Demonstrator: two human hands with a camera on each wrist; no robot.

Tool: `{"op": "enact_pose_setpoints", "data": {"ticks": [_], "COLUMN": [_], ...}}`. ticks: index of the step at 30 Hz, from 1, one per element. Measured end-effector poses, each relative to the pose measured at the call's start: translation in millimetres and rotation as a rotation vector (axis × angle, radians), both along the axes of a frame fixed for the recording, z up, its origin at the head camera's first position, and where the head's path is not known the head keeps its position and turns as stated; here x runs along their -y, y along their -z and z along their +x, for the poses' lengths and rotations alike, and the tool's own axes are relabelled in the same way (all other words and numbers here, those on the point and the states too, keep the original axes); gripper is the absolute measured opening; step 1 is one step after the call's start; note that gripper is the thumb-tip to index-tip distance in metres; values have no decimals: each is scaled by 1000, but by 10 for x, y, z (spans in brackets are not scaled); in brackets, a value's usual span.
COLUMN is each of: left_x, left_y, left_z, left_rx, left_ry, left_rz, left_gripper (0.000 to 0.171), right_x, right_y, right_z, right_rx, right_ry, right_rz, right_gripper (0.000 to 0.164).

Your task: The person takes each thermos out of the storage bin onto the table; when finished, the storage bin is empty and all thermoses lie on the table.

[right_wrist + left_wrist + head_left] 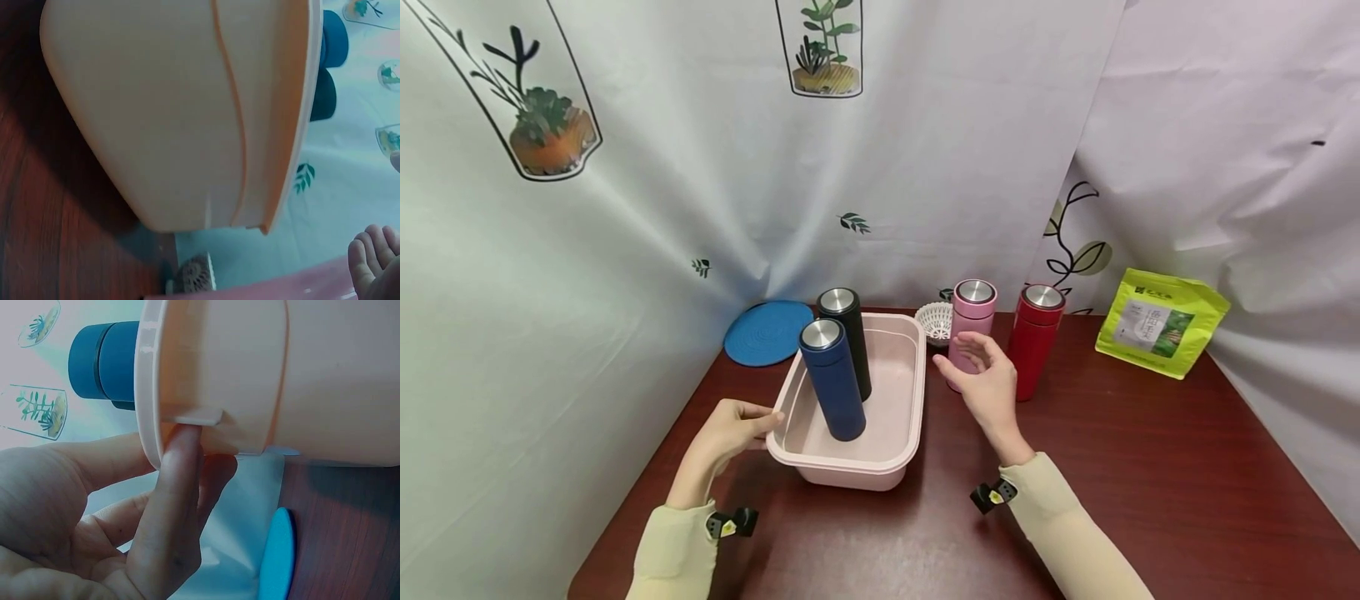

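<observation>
My left hand (730, 433) pinches the left rim of a pale pink plastic basin (920, 400), thumb on top and fingers beneath the lip. Inside the basin stand a blue thermos bottle (835, 383) and, behind it, a black thermos bottle (855, 333), both with silver-topped lids. To the basin's right, my right hand (988, 387) is raised with relaxed, curved fingers in front of a pink thermos bottle (972, 317). The hand partly hides that bottle; touching cannot be made out. Just right of it is a red thermos bottle (1036, 333).
A white lattice basket (934, 318) is behind the pink bottle. Against the back wall leans a round blue mat (763, 333). A yellow-green pouch (1165, 321) stands at the back right of the dark red wooden table (1150, 467). Patterned white cloth (925, 167) encloses the back and sides.
</observation>
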State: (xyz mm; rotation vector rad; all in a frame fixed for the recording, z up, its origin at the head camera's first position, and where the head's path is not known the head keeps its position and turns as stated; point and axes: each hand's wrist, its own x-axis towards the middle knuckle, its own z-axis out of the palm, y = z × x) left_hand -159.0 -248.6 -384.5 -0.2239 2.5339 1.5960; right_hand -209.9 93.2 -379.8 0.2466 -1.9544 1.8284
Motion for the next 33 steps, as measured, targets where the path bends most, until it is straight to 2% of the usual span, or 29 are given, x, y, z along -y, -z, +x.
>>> {"op": "enact_pose_setpoints", "data": {"ticks": [1, 7, 13, 17, 26, 33], "left_x": [0, -10, -9, -10, -2, 4], "left_y": [2, 17, 13, 3, 12, 20], "left_z": [-1, 8, 13, 8, 9, 21], "left_rx": [-1, -2, -2, -1, -10, -16], "left_ry": [1, -14, -20, -17, -15, -22], "left_rz": [1, 3, -1, 0, 7, -5], "left_gripper": [44, 43, 44, 44, 40, 38], "right_x": [32, 141, 214, 268, 418, 574], "right_y": [-39, 3, 154, 230, 230, 217], "right_z": [25, -51, -235, -324, -318, -304], "right_rx": [9, 21, 30, 45, 90, 119], "right_ry": [-18, -114, -198, -220, -266, -374], "right_rz": [-1, 8, -3, 8, 120, 146], "right_gripper": [48, 47, 52, 55, 61, 65]}}
